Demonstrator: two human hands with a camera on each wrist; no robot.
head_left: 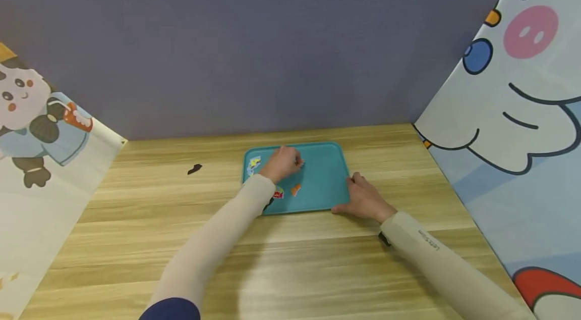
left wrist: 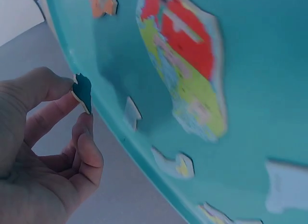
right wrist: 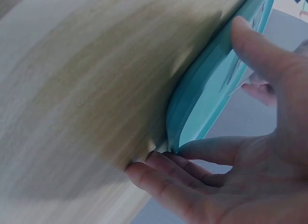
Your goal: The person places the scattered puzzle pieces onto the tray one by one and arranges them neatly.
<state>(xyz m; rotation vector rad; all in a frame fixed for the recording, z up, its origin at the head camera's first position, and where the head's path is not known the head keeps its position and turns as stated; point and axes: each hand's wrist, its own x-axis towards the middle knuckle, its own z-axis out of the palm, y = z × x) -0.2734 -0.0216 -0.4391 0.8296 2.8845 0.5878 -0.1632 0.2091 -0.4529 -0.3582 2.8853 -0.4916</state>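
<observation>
My left hand [head_left: 282, 162] is above the middle of the turquoise tray [head_left: 322, 173]. Between thumb and fingertips it pinches a small, flat puzzle piece [left wrist: 83, 92] with a dark teal face and pale edge. On the tray lie a larger red and yellow-green puzzle piece or joined section [left wrist: 192, 46], an orange piece [head_left: 296, 190] and several pale pieces. At the tray's near right corner, my right hand [head_left: 365, 201] holds the rim, thumb on the near side and fingers along the right side. Some of its fingertips touch the table [right wrist: 96, 89].
A dark, irregular piece [head_left: 194, 169] lies on the wooden table left of the tray. Behind the table stands a plain grey wall panel [head_left: 272, 47]. Panels with cartoon drawings flank it on the left [head_left: 45, 158] and right [head_left: 522, 123].
</observation>
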